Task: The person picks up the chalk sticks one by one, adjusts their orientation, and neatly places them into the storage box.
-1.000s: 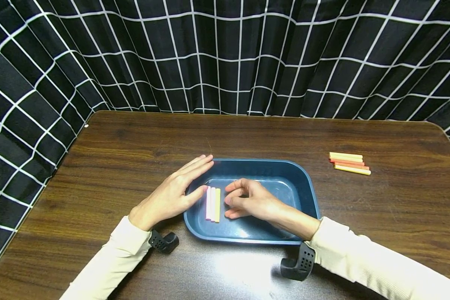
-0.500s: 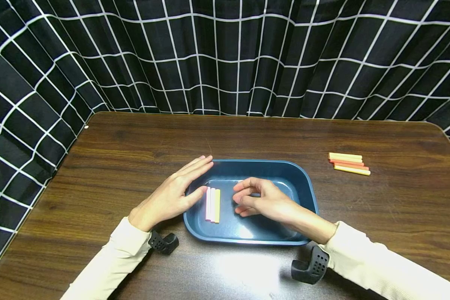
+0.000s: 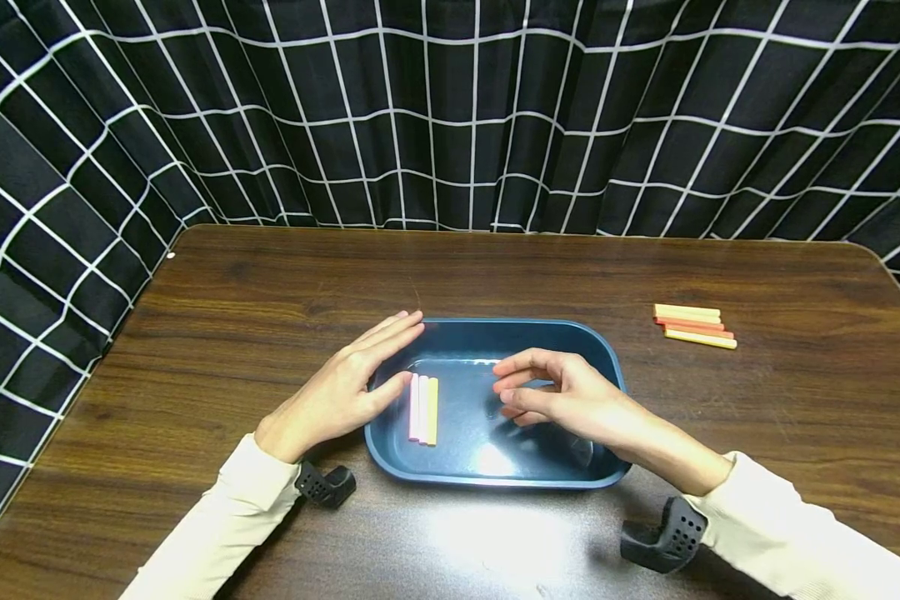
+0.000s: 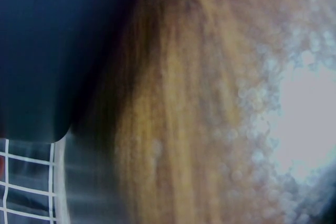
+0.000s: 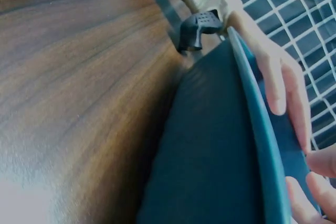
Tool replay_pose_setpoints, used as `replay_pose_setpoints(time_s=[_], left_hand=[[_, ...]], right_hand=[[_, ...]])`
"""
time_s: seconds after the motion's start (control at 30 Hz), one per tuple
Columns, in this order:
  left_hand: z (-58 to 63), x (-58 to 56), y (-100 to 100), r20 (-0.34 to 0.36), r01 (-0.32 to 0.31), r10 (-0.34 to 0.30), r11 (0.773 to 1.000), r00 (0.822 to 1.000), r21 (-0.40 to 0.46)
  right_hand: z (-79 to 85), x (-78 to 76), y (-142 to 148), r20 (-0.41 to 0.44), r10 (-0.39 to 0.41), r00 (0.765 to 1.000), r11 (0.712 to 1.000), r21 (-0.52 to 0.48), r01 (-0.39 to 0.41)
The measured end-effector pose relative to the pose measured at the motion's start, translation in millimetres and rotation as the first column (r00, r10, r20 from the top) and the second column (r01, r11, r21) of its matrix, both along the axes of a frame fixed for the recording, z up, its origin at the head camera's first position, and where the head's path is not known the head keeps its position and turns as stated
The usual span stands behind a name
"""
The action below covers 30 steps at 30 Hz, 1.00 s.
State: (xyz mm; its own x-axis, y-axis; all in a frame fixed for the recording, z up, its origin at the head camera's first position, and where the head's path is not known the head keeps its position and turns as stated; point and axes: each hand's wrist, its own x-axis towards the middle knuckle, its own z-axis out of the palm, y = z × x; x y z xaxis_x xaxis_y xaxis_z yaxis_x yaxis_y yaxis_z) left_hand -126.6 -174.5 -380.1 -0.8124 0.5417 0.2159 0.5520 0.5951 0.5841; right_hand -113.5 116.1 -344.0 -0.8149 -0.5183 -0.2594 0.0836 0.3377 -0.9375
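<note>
In the left part of the blue tub (image 3: 457, 481), side by side and running near to far: two pink chalk sticks (image 3: 413, 408) and, on their right, one yellow chalk stick (image 3: 432, 412). Left hand (image 3: 348, 387): lies across the tub's left end, reaching to the far rim, fingers nearly straight and close together, thumb spread away and just beside the left pink stick; cannot tell whether touching. Right hand (image 3: 562, 396): hovers over the tub's right half, fingers loosely bent and a little apart, thumb near them. At the wrists, cream sleeves (image 3: 795, 529) and black mounts (image 3: 663, 537). Far right on the brown table (image 3: 285, 283), a row of yellow and orange sticks (image 3: 693, 324). Beyond the far edge, a black curtain (image 3: 435, 108) with white grid lines.
</note>
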Motion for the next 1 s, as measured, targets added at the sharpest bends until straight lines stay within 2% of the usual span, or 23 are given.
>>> replay_pose_setpoints(time_s=[0.33,0.7,0.83,1.0], left_hand=[[-0.4,-1.2,1,0.01,0.006,-0.006,1.0,1.0,0.002],[-0.1,0.0,-1,0.008,0.001,-0.001,1.0,1.0,-0.002],[-0.1,-0.4,-1,-0.002,0.001,-0.001,1.0,1.0,-0.002],[-0.2,-0.6,1,-0.004,0.004,-0.004,1.0,1.0,0.0]], right_hand=[[4.8,-3.2,19,-0.108,-0.018,0.994,1.0,0.014,0.02],[18.0,-9.0,44,-0.221,-0.075,0.972,0.997,0.011,0.079],[22.0,-14.8,58,-0.291,-0.094,0.952,0.994,0.029,0.107],[24.1,-19.9,76,-0.386,-0.126,0.914,0.979,0.098,0.176]])
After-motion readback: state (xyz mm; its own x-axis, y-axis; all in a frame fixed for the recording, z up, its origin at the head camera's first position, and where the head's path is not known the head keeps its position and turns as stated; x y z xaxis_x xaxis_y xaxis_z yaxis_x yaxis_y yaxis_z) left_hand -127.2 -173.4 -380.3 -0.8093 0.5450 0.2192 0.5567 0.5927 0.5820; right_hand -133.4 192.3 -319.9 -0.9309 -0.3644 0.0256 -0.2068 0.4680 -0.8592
